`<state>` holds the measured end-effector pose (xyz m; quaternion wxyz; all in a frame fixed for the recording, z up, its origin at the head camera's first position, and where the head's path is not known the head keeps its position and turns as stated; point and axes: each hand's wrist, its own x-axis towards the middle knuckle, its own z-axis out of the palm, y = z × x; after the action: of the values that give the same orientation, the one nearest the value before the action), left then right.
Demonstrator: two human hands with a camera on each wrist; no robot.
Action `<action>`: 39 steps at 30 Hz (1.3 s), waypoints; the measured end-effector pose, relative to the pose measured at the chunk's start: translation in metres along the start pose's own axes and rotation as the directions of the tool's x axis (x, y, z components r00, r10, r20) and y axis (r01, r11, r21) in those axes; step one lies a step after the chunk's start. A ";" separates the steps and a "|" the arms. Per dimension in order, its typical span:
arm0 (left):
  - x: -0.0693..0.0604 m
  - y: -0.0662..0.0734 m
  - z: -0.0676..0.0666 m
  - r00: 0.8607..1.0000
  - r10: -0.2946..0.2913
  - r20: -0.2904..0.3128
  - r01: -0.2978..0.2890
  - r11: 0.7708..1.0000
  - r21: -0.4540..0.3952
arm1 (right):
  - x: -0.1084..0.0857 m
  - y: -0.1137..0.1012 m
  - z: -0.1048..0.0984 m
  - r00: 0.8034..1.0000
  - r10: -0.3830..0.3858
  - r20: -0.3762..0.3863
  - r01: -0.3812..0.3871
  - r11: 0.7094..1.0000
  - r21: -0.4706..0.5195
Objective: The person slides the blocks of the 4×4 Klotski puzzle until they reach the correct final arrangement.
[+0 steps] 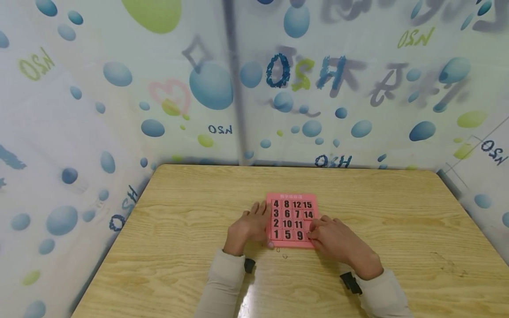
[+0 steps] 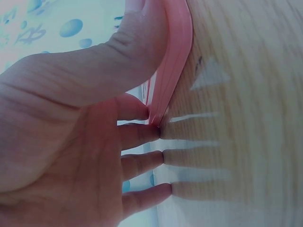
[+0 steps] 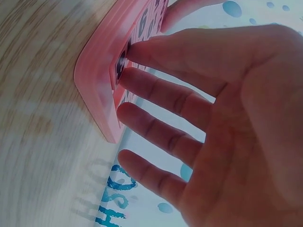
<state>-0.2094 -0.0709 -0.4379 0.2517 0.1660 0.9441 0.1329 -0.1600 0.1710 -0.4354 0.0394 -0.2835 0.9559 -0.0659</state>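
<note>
A pink sliding number puzzle lies flat on the table. Its tiles carry black numerals, and a vacant slot shows in the right column below the 14 tile. My left hand rests along the puzzle's left side, fingers stretched out, with the thumb at the near left corner. In the left wrist view its fingertips touch the tabletop beside the pink frame. From the right, my right hand reaches over the puzzle's edge. Its thumb and forefinger touch the lower right tile, whose numeral is partly hidden; the other fingers are extended.
The light wood-grain table extends around the puzzle on all sides. Behind it and at both sides stand pale walls printed with blue and green drops. A black strap piece sits at the right wrist.
</note>
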 end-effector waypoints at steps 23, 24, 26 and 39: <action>-0.001 0.001 0.000 1.000 -0.008 0.005 0.008 1.000 0.016 | 0.004 0.010 0.022 0.989 0.144 -0.026 -0.142 0.987 0.075; -0.001 0.001 0.000 1.000 -0.008 0.005 0.008 1.000 0.017 | 0.004 0.010 0.023 0.989 0.142 -0.025 -0.140 0.987 0.075; -0.001 0.001 -0.001 1.000 -0.008 0.006 0.008 1.000 0.018 | 0.004 0.010 0.023 0.990 0.141 -0.023 -0.139 0.988 0.073; -0.002 0.002 -0.002 1.000 -0.006 0.006 0.006 1.000 0.007 | 0.003 0.008 0.019 0.990 0.136 0.034 -0.139 0.987 0.079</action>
<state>-0.2083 -0.0700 -0.4352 0.2544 0.1646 0.9443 0.1282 -0.1646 0.1739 -0.4555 0.0688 -0.2160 0.9690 -0.0978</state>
